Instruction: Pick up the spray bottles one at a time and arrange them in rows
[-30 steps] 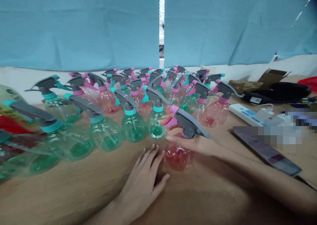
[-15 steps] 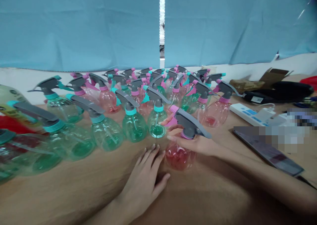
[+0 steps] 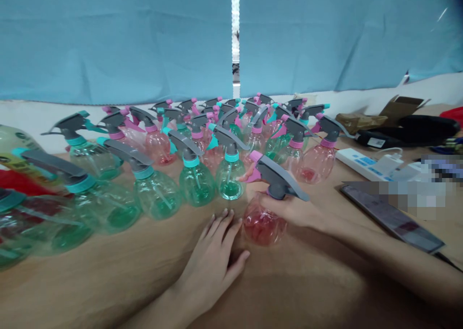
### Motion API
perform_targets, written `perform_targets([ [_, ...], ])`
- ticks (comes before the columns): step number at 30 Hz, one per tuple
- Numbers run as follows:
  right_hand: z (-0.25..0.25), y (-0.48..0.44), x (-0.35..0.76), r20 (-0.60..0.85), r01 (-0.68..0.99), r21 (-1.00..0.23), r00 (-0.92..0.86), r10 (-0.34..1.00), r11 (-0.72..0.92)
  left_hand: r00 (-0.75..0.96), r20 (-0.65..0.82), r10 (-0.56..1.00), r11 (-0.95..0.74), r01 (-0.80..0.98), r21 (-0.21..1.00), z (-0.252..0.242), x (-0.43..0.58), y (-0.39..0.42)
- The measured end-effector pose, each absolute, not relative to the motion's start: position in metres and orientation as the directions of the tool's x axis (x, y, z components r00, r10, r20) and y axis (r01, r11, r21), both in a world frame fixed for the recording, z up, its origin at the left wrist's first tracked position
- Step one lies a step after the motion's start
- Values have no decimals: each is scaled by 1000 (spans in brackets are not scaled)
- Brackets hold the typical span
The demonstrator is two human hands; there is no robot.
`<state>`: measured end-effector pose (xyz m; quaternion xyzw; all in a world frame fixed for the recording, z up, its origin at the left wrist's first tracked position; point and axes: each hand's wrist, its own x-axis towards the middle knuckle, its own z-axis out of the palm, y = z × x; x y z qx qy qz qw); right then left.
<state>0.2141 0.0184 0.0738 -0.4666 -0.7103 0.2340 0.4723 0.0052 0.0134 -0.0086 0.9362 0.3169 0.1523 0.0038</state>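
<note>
A pink spray bottle (image 3: 265, 226) with a grey and pink trigger head stands upright on the table in front of me. My right hand (image 3: 289, 209) is wrapped round its neck, just under the head; some fingers are hidden behind the bottle, and a fingertip shows by the pink trigger. My left hand (image 3: 213, 261) lies flat on the wooden table, fingers spread, just left of the pink bottle and holding nothing. Beyond it stand a green spray bottle (image 3: 230, 177) and another green spray bottle (image 3: 197, 184), both with turquoise collars.
Several more pink and green spray bottles crowd the back and left of the table. To the right lie a power strip (image 3: 361, 164), a dark phone (image 3: 394, 220), a black case (image 3: 423, 129) and an opened cardboard box (image 3: 401, 109). A blue curtain (image 3: 144, 39) hangs behind.
My right hand's fingers have shifted from the front of the pink bottle's neck and trigger to lower round the neck. The left hand stays flat in place.
</note>
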Motion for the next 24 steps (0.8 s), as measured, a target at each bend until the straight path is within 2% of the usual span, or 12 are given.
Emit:
perform_targets([
  [8, 74, 18, 214, 484, 392, -796, -43, 874, 461, 753, 292, 590, -803, 586, 110, -10, 4, 13],
  [18, 82, 15, 214, 416, 305, -851, -108, 903, 428, 749, 272, 604, -793, 597, 118, -8, 4, 13],
  [24, 72, 19, 219, 365, 334, -859, -135, 921, 389, 748, 285, 599, -797, 591, 124, -10, 5, 14],
])
